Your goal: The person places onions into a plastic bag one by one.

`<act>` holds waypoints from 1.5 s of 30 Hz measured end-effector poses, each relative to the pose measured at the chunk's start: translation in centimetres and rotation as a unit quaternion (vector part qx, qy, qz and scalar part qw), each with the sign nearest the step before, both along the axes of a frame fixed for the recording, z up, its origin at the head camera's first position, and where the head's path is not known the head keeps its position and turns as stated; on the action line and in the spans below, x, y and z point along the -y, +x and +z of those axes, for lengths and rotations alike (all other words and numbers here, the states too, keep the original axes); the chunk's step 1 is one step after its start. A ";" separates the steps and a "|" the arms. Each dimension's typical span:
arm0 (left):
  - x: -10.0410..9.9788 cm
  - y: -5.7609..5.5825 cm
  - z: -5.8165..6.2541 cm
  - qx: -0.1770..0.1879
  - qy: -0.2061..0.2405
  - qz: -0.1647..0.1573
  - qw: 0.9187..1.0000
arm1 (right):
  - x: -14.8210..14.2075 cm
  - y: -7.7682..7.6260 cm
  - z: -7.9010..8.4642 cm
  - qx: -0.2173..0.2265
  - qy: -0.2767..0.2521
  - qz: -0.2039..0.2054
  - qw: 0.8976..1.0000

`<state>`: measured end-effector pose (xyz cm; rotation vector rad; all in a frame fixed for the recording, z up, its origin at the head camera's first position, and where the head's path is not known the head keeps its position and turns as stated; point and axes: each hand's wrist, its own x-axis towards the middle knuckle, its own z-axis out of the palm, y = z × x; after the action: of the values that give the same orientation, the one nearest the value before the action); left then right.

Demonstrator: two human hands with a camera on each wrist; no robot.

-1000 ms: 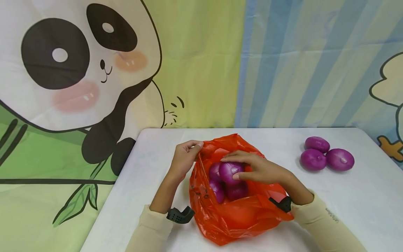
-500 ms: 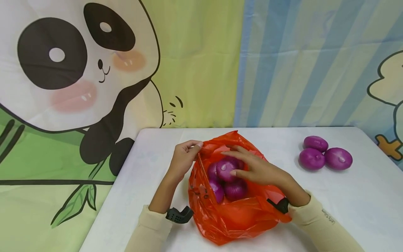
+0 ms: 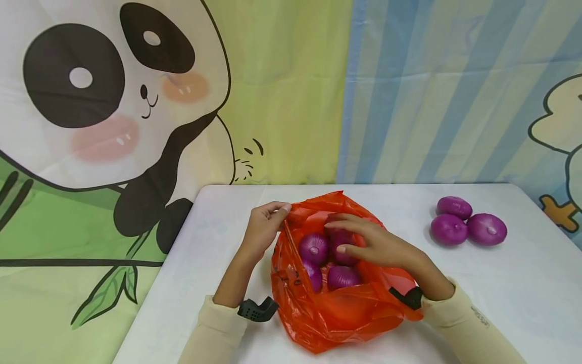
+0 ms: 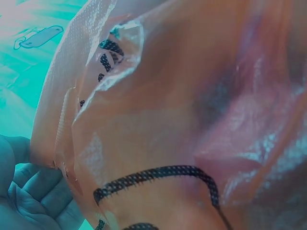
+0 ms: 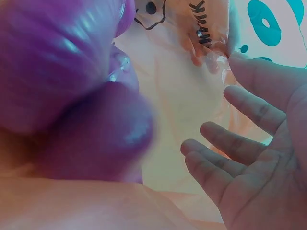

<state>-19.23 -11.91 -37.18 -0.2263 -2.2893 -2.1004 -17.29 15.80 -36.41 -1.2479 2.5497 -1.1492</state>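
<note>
An orange-red plastic bag [image 3: 336, 313] lies on the white table with its mouth spread. My left hand [image 3: 263, 230] pinches the bag's far left rim between thumb and fingers; the left wrist view shows the thin printed plastic [image 4: 158, 129] up close. Inside sit several purple onions [image 3: 313, 248], among them one near the front [image 3: 344, 278]. Over the bag's right side reaches my right hand [image 3: 382, 245], fingers parted and holding nothing, partly covering onions beneath it. In the right wrist view its loosely bent fingers stay apart from a blurred onion [image 5: 110, 129].
Three more purple onions [image 3: 449, 230] form a cluster on the white table [image 3: 514, 283], right of the bag. Behind the table's far edge hangs a printed cloth backdrop [image 3: 291, 101] with a cartoon panda.
My right hand has let go of the onion it held on top of the pile. The onions have since rolled apart within the bag. My left hand keeps its pinch on the rim.
</note>
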 end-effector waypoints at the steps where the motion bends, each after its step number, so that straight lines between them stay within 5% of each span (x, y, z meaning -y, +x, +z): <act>1: 0.0 0.0 0.0 -0.001 -0.001 0.001 1.000 | -0.1 0.0 0.0 -0.004 -0.003 0.003 1.000; 14: 0.1 0.1 0.1 -0.001 -0.004 0.008 1.000 | -1.9 0.1 0.2 -0.005 -0.015 -0.016 1.000; 27: 0.1 0.1 0.1 0.000 0.009 0.009 1.000 | -5.1 0.3 1.5 -0.037 -0.084 -0.060 0.994; 35: -0.1 0.2 0.0 -0.004 0.004 -0.002 1.000 | -8.1 0.7 1.3 -0.118 -0.108 -0.149 0.976; 45: -0.1 0.2 0.3 -0.006 0.001 0.010 1.000 | -12.4 0.4 -0.9 -0.076 -0.069 -0.295 0.950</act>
<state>-19.05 -11.85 -36.88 -0.2157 -2.2718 -2.0866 -16.93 28.23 -37.28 -0.6066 3.1248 -1.3884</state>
